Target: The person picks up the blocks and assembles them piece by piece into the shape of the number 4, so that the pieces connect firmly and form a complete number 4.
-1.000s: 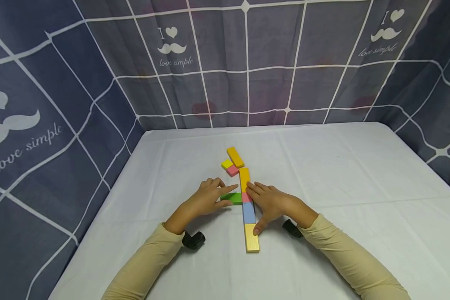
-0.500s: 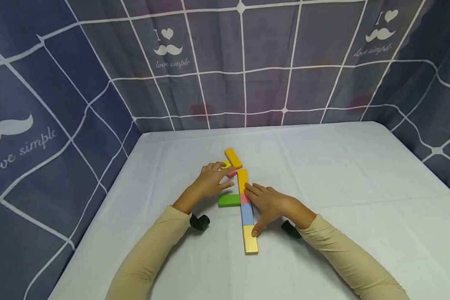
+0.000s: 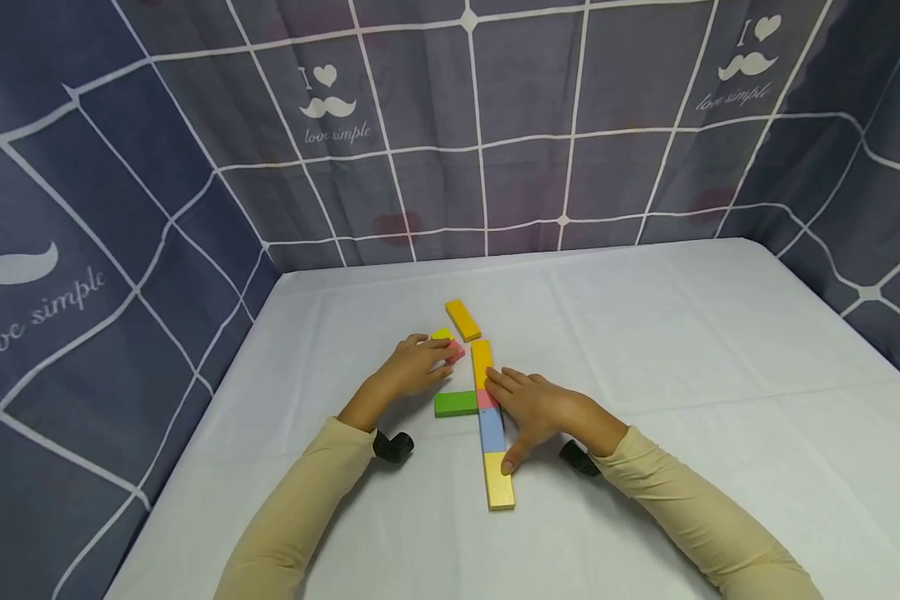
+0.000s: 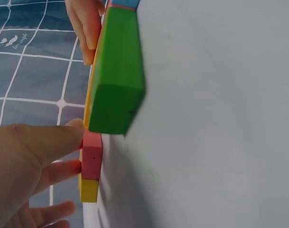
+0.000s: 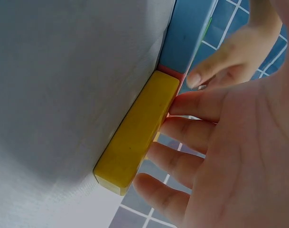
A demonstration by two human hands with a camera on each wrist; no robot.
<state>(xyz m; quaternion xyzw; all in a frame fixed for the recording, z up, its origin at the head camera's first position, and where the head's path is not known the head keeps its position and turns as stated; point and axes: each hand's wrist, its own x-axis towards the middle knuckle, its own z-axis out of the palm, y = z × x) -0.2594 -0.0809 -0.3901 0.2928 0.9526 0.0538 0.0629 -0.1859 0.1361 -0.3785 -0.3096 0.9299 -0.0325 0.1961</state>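
In the head view, a row of flat blocks runs away from me: a pale yellow block (image 3: 499,492), a blue block (image 3: 492,429), a pink block (image 3: 486,400) and an orange block (image 3: 481,357). My right hand (image 3: 536,410) rests along the row's right side, fingers extended, thumb on the pale yellow block. From the row's left side a green block (image 3: 456,404) sticks out. My left hand (image 3: 412,367) is at a small pink block (image 4: 92,159) and a small yellow block (image 4: 89,191), which lie touching; its fingertips touch the small pink one.
A second orange block (image 3: 462,320) lies slanted beyond the row's far end. White cloth (image 3: 645,333) covers the table. A dark grid-patterned curtain (image 3: 525,183) hangs along the back and sides. Black wrist cameras (image 3: 393,447) sit beneath both wrists.
My left hand has left the green block and moved away from me to the small pink and yellow blocks. My right hand has stayed on the row. The head view has shifted slightly.
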